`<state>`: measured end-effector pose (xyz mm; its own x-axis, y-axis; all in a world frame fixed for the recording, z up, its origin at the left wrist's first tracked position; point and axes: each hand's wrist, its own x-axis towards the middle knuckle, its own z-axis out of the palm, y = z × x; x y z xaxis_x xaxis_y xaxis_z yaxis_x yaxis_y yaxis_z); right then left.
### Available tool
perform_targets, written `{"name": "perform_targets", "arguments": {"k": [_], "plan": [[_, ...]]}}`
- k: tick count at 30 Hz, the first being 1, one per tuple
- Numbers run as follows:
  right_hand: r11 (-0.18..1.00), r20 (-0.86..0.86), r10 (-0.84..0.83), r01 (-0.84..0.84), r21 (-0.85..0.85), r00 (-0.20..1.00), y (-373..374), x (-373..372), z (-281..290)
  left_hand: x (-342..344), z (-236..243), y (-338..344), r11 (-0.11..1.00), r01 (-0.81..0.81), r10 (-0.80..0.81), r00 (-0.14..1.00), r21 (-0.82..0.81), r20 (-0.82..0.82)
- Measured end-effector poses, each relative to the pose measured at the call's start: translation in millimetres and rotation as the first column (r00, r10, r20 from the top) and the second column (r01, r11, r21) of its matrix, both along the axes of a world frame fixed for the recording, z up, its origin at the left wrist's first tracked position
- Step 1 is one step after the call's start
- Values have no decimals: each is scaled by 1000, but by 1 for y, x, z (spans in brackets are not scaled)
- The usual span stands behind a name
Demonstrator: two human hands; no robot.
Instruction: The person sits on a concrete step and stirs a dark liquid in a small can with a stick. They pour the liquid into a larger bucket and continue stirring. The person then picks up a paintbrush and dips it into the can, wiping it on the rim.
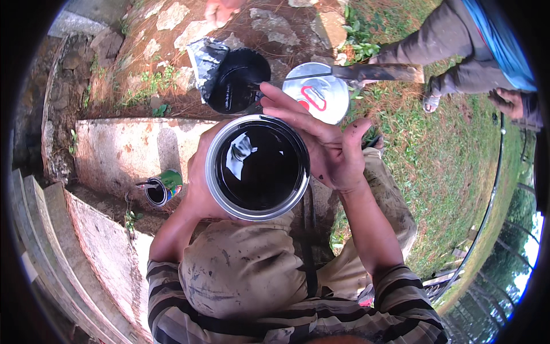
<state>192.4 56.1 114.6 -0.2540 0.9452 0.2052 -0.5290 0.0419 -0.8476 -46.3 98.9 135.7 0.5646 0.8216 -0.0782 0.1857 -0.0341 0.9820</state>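
Just above my lap, an open metal paint can (255,217) nearly full of glossy black liquid (266,172) faces up at me. My left hand (200,178) is wrapped round its left side, its fingertips hidden behind the can. My right hand (332,140) lies against the can's far right side, palm showing, fingers stretched out and thumb apart. Dark smudges mark that hand. Beyond the can are a black-coated round container (243,77) with a white-and-black smeared flap (207,60), and a silvery round lid or tin top (303,92) with red markings.
A long wooden-handled tool (384,73) reaches over the silvery round. A small green can (170,182) lies tilted on the left beside a concrete slab (114,143). Another person's hand (220,11) shows at the top; someone in grey trousers (447,40) is at the right.
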Motion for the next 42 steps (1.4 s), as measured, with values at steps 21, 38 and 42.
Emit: {"name": "perform_targets", "arguments": {"k": [21,38,42], "plan": [[532,-49,-847,840,-109,530,-376,337,135,477,109,-170,460,883,-868,470,-98,158],[-347,24,-932,870,-351,-363,-721,433,414,726,337,-576,192,964,-726,13,184,688],[-688,165,-701,597,-413,-694,-740,488,441,775,357,-607,272,913,-765,14,303,644]]}}
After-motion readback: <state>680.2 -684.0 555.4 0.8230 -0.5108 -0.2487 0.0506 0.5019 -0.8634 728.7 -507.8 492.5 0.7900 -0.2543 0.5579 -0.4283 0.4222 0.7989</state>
